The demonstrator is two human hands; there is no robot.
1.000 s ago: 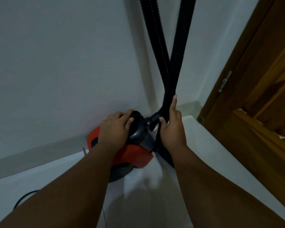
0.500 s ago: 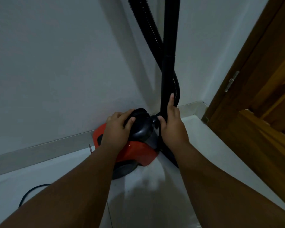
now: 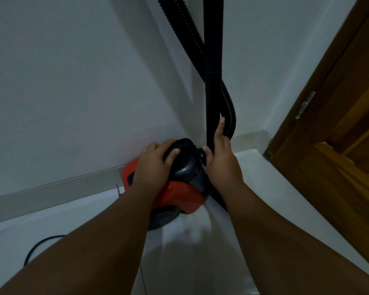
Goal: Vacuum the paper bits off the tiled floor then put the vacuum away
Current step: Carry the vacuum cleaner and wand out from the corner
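The red vacuum [image 3: 179, 194] sits on the tiled floor [image 3: 200, 252] in the wall corner. The left hand [image 3: 153, 167] grips its black top; at 3 o'clock, the right hand [image 3: 219, 158] clasps the upright wand [image 3: 213, 71].

Two plain white walls [image 3: 73, 81] meet in a corner, dimly lit, with soft shadows falling across them. A pale skirting strip [image 3: 51, 192] runs along their base above the glossy white tiled floor [image 3: 200, 262]. At the right stands a brown wooden door [image 3: 339, 156] with a metal hinge [image 3: 305, 105] on its frame.
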